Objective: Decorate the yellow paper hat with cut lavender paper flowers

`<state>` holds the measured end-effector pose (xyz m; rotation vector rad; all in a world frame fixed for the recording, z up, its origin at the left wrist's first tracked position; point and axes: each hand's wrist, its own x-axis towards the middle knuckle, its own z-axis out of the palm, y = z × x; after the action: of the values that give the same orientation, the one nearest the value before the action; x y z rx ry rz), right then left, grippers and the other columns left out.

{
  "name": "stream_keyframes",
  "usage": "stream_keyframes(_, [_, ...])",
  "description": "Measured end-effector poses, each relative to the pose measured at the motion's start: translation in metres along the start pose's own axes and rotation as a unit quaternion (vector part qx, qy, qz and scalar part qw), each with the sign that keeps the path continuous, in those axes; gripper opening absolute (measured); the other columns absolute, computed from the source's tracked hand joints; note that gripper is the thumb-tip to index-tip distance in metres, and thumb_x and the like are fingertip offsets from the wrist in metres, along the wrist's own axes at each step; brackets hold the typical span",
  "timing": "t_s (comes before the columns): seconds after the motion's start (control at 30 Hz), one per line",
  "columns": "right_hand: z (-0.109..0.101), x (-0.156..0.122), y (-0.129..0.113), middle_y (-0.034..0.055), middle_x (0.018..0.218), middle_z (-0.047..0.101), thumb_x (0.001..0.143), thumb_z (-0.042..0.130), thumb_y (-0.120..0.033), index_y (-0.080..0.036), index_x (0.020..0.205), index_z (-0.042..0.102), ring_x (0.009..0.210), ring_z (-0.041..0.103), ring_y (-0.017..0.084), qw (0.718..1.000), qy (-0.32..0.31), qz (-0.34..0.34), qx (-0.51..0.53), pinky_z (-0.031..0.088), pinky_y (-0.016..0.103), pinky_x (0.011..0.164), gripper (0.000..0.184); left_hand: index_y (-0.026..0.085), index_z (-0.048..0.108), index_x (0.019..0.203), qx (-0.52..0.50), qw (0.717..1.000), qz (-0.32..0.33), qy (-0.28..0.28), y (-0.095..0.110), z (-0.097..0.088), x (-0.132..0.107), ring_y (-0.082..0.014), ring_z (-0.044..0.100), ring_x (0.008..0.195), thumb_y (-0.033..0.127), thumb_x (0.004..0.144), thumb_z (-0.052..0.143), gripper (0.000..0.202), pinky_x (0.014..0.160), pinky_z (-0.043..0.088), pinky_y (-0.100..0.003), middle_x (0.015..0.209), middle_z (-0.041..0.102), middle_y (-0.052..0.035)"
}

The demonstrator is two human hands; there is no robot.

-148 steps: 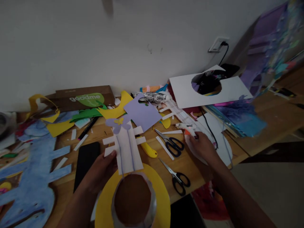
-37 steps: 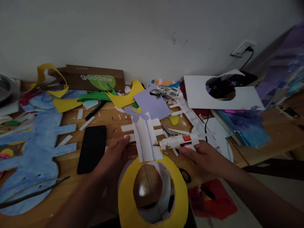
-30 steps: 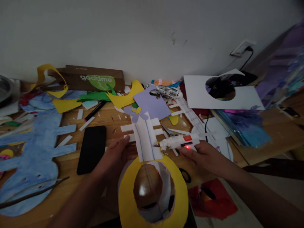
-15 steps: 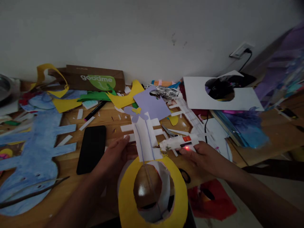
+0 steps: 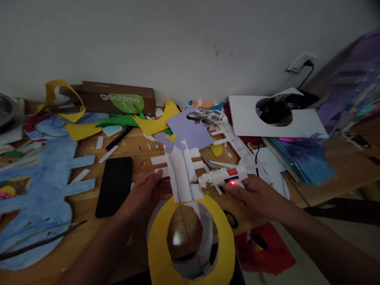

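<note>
Head view: left hand (image 5: 150, 188) low at the left side of a white paper strip (image 5: 181, 174), thumb on one of its side tabs, fingers partly hidden underneath; grip is light, hand half closed. Right hand (image 5: 252, 192) closed around a white glue gun (image 5: 222, 178), red light lit on its side; nozzle points left at the strip's right edge, contact not resolvable. Strip bears two blue lines; its top end meets a purple flower shape (image 5: 170, 147) with yellow centre, its lower end a yellow ring (image 5: 157, 241) nearest the camera. Tabletop (image 5: 138, 158): black phone (image 5: 114, 188) left of the left hand, blue cutout (image 5: 56, 170) farther left, purple sheet (image 5: 190, 130) behind the strip, brown box (image 5: 118, 99) by the wall. Scissors partly covered, one black handle loop (image 5: 231, 219) visible below the glue gun.
</note>
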<state>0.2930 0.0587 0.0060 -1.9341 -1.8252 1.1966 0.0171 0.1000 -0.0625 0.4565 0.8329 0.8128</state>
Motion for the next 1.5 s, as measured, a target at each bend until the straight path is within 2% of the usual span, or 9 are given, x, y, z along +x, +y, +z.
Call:
stream_keyframes(0.13, [-0.001, -0.002, 0.001, -0.0042, 0.049, 0.038, 0.087, 0.052, -0.067, -0.022, 0.052, 0.043, 0.049, 0.038, 0.012, 1.000, 0.001, -0.003, -0.015, 0.029, 0.025, 0.045, 0.058, 0.012, 0.068, 0.116, -0.005, 1.000, -0.003, 0.006, 0.000, 0.000, 0.000, -0.0243, 0.075, 0.077, 0.030, 0.088, 0.065, 0.033, 0.063, 0.059, -0.031, 0.099, 0.078, -0.0153])
stream_keyframes(0.3, [-0.001, -0.007, 0.002, -0.0047, 0.048, 0.034, 0.085, 0.053, -0.069, -0.023, 0.051, 0.041, 0.046, 0.033, 0.011, 0.999, 0.009, 0.010, -0.032, 0.025, 0.025, 0.042, 0.058, 0.011, 0.068, 0.116, -0.003, 1.000, -0.004, 0.004, -0.002, -0.004, 0.001, -0.0239, 0.075, 0.079, 0.030, 0.090, 0.063, 0.033, 0.065, 0.060, -0.031, 0.102, 0.077, -0.0163])
stream_keyframes(0.47, [0.000, -0.009, -0.002, -0.0029, 0.054, 0.047, 0.089, 0.051, -0.066, -0.022, 0.061, 0.054, 0.050, 0.040, 0.013, 1.000, -0.016, -0.014, 0.004, 0.031, 0.025, 0.045, 0.052, 0.009, 0.068, 0.115, -0.010, 1.000, 0.001, -0.013, -0.002, -0.005, 0.002, -0.0238, 0.075, 0.078, 0.029, 0.090, 0.063, 0.032, 0.064, 0.060, -0.030, 0.098, 0.077, -0.0165])
stream_keyframes(0.57, [0.000, -0.009, -0.004, -0.0034, 0.052, 0.046, 0.089, 0.051, -0.065, -0.022, 0.063, 0.056, 0.049, 0.039, 0.013, 1.000, -0.014, -0.012, 0.004, 0.030, 0.025, 0.044, 0.050, 0.010, 0.067, 0.116, -0.010, 1.000, 0.000, -0.015, -0.002, -0.005, 0.002, -0.0233, 0.075, 0.077, 0.030, 0.092, 0.061, 0.032, 0.064, 0.060, -0.030, 0.098, 0.077, -0.0165])
stream_keyframes(0.67, [0.000, -0.010, -0.001, -0.0042, 0.049, 0.041, 0.087, 0.053, -0.065, -0.023, 0.058, 0.052, 0.046, 0.036, 0.012, 0.999, 0.020, -0.007, -0.036, 0.027, 0.026, 0.042, 0.051, 0.010, 0.066, 0.117, -0.011, 1.000, 0.004, -0.017, -0.003, -0.005, 0.002, -0.0221, 0.075, 0.076, 0.030, 0.093, 0.059, 0.032, 0.062, 0.059, -0.028, 0.100, 0.077, -0.0165])
stream_keyframes(0.9, [0.001, -0.010, 0.000, -0.0045, 0.046, 0.034, 0.088, 0.049, -0.068, -0.024, 0.050, 0.039, 0.045, 0.037, 0.012, 0.998, 0.022, 0.000, -0.062, 0.028, 0.027, 0.043, 0.060, 0.010, 0.067, 0.116, -0.008, 1.000, -0.002, -0.005, -0.001, -0.004, 0.000, -0.0227, 0.074, 0.074, 0.030, 0.091, 0.061, 0.032, 0.061, 0.059, -0.030, 0.097, 0.077, -0.0167])
stream_keyframes(1.07, [0.001, -0.010, 0.000, -0.0040, 0.049, 0.035, 0.086, 0.049, -0.071, -0.024, 0.050, 0.037, 0.046, 0.035, 0.012, 0.997, 0.036, 0.012, -0.071, 0.028, 0.027, 0.043, 0.061, 0.009, 0.067, 0.114, -0.008, 1.000, 0.001, -0.010, -0.001, -0.005, 0.000, -0.0208, 0.074, 0.073, 0.029, 0.093, 0.059, 0.029, 0.061, 0.058, -0.027, 0.098, 0.077, -0.0173])
stream_keyframes(1.23, [0.001, -0.012, 0.000, -0.0046, 0.048, 0.034, 0.086, 0.050, -0.071, -0.023, 0.052, 0.041, 0.046, 0.033, 0.011, 0.999, 0.008, 0.014, -0.041, 0.026, 0.026, 0.042, 0.059, 0.009, 0.067, 0.115, 0.002, 1.000, -0.001, -0.014, -0.001, -0.006, 0.001, -0.0234, 0.075, 0.079, 0.028, 0.094, 0.058, 0.030, 0.065, 0.060, -0.030, 0.102, 0.076, -0.0183])
stream_keyframes(1.5, [-0.001, -0.013, 0.000, -0.0026, 0.054, 0.047, 0.087, 0.050, -0.070, -0.023, 0.058, 0.051, 0.049, 0.040, 0.013, 0.999, -0.002, 0.011, -0.047, 0.030, 0.026, 0.043, 0.056, 0.009, 0.066, 0.116, -0.001, 1.000, -0.004, -0.010, 0.000, -0.003, 0.001, -0.0245, 0.075, 0.077, 0.030, 0.090, 0.063, 0.034, 0.064, 0.061, -0.032, 0.096, 0.077, -0.0180])
